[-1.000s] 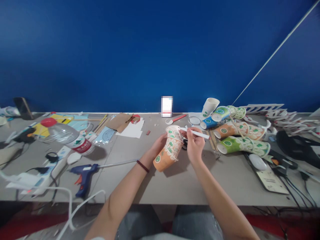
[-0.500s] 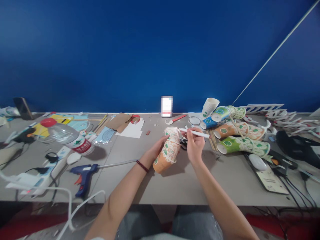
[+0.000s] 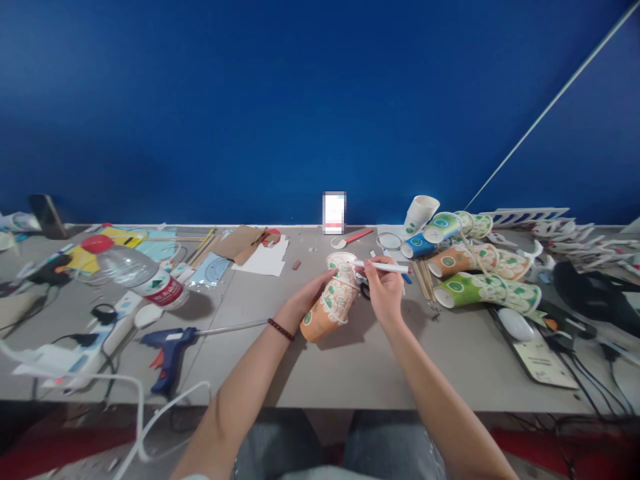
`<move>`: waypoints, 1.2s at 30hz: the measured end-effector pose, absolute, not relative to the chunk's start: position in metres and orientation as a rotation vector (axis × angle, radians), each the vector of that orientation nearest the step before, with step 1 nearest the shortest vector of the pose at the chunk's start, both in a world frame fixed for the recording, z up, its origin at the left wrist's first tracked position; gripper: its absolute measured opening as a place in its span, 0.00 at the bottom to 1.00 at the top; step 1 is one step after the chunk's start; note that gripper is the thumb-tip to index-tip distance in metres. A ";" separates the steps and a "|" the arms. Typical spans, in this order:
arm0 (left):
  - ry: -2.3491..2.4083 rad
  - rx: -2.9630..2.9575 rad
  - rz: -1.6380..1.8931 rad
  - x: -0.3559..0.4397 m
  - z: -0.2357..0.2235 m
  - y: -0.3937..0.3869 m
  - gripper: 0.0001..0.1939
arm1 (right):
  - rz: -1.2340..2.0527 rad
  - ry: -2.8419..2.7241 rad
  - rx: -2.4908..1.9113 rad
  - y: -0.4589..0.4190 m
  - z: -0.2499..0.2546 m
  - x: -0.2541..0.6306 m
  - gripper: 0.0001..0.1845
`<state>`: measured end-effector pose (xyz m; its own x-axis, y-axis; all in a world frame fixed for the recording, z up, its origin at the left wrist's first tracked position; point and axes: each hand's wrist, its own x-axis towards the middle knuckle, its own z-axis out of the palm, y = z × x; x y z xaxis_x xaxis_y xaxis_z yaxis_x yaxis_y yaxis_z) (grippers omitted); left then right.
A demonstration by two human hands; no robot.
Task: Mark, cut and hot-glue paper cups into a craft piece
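Gripping one bent column of nested paper cups, the left hand is holding it tilted over the middle of the bench, its top leaning toward one o'clock, probably so that the rim end is facing the other hand. The right hand is sitting at three o'clock from the column, apart from the left, and is pinching one white pen, whose tip is pointing toward nine o'clock at the upper rim; whether it is touching is too fine to tell. How many cups are forming the column is unclear. Between two and three o'clock, four coloured cup ends are showing, likely lying flat because bent columns would be tipping over upright: two blue cups, one orange cup and one green cup. One stack of white cups is standing between one and two o'clock; one red-capped bottle is resting toward nine, and one hot-glue gun is lying toward eight.
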<state>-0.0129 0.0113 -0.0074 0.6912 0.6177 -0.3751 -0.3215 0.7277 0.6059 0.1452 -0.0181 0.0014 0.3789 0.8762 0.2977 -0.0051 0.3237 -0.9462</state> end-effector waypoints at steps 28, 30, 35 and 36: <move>0.679 0.514 0.571 -0.011 -0.006 0.012 0.23 | 0.695 -1.074 -1.159 -0.017 0.000 0.148 0.16; 0.678 0.510 0.564 -0.011 -0.007 0.012 0.24 | 0.687 -1.075 -1.164 -0.017 0.000 0.148 0.16; 0.677 0.501 0.538 -0.012 -0.007 0.013 0.24 | 0.691 -1.071 -1.151 -0.016 0.001 0.149 0.17; 0.672 0.503 0.537 -0.012 -0.007 0.013 0.24 | 0.686 -1.069 -1.153 -0.017 0.001 0.149 0.17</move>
<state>-0.0121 0.0128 -0.0074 0.6597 0.6080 -0.4417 -0.2969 0.7508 0.5900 0.1488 -0.0165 0.0007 0.3730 0.8748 0.3093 0.0836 0.3003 -0.9502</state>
